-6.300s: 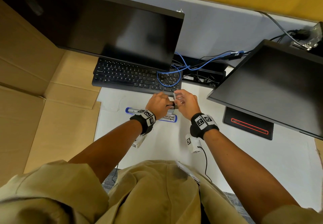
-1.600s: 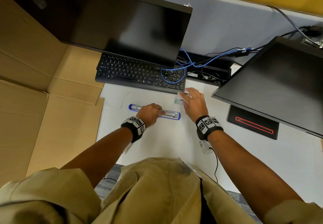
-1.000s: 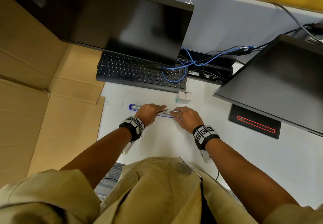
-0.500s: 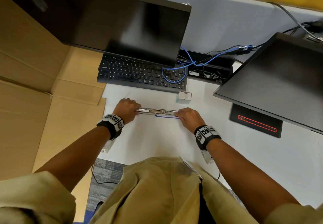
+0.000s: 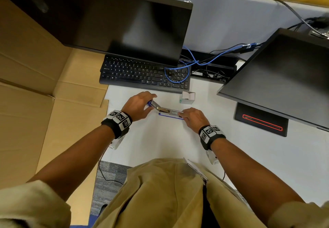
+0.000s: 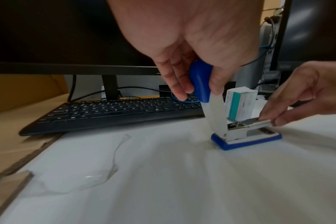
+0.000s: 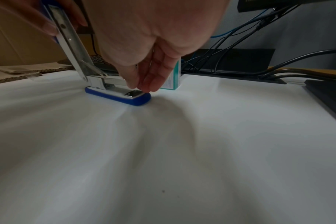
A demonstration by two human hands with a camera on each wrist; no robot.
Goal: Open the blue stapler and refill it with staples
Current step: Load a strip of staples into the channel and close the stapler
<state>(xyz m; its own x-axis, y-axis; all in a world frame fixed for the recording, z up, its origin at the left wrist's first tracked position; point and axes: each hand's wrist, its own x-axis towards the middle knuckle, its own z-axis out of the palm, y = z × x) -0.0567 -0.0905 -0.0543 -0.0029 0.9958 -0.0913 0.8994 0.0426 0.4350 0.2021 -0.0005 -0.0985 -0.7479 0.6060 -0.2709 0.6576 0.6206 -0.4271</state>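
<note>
While the right hand [image 5: 194, 118] pinched the magazine rail to steady the blue stapler [image 6: 244, 136] on the table [image 5: 160, 138], the left hand [image 5: 138, 106] gripped its raised lid, apparently swinging it closed over the staples.

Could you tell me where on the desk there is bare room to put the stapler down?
Bare white desk lies between the forearms, and rightward below the black pad. It is crowded between keyboard, staple box and stapler.
</note>
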